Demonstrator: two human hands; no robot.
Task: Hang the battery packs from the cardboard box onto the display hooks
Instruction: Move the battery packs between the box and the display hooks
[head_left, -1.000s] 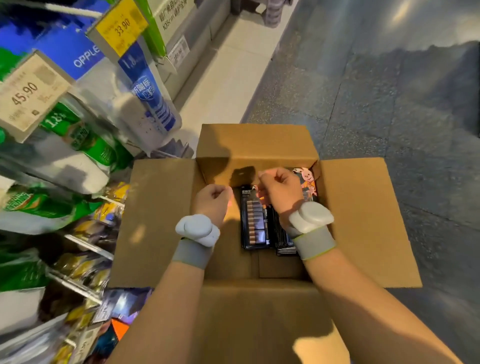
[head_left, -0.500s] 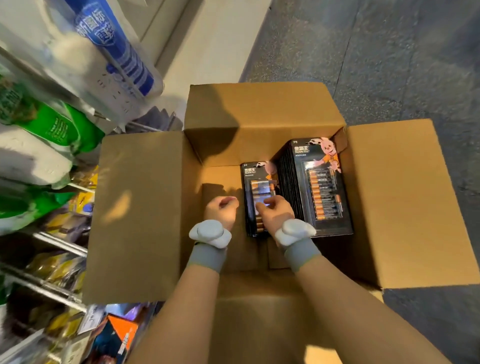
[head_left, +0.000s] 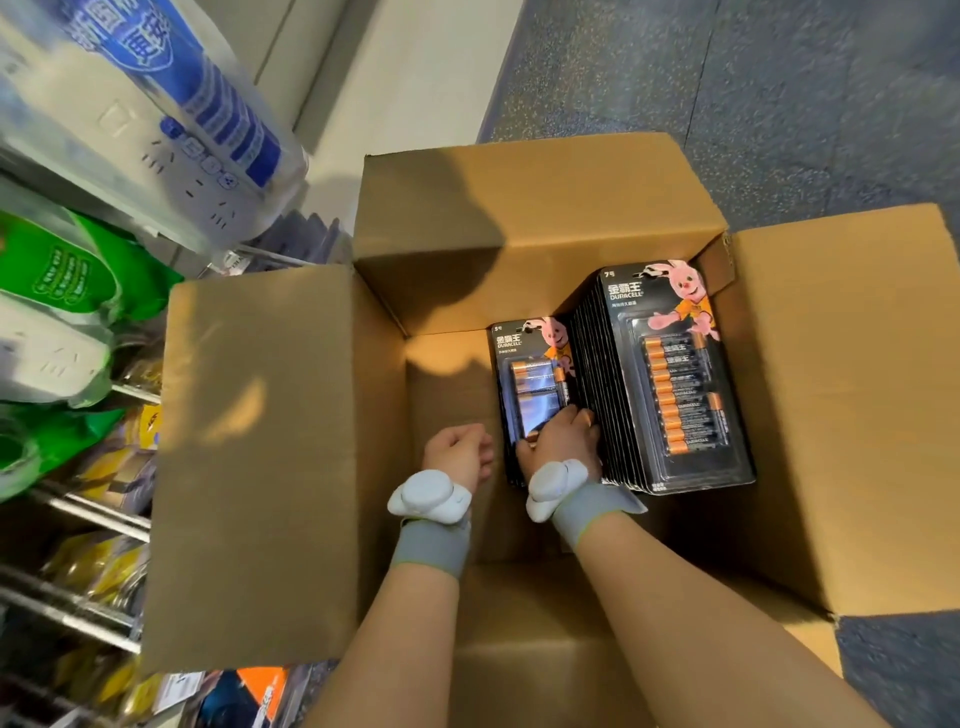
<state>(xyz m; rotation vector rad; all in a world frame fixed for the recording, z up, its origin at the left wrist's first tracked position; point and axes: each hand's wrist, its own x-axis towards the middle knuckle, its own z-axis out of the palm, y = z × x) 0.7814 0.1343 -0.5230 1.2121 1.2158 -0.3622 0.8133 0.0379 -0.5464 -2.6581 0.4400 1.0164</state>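
Observation:
An open cardboard box (head_left: 260, 467) stands on the floor with its flaps spread. Inside lie two stacks of black Duracell battery packs: a small, low stack (head_left: 530, 364) in the middle and a taller stack of larger packs (head_left: 670, 379) to its right. My right hand (head_left: 563, 441) is down in the box, fingers curled on the near end of the small stack's top pack. My left hand (head_left: 457, 452) hovers just to the left of that stack as a loose fist, holding nothing. Both wrists wear grey bands with white devices.
A display rack on the left carries packaged power strips (head_left: 197, 130), green packs (head_left: 67, 275) and metal hooks (head_left: 93, 514) with yellow packs. Grey floor (head_left: 779, 104) lies beyond the box. The box's left part shows bare cardboard bottom (head_left: 447, 395).
The view has tilted down and closer to the box. My right hand dropped from above the packs onto the small stack's near end. My left hand stayed clenched beside it.

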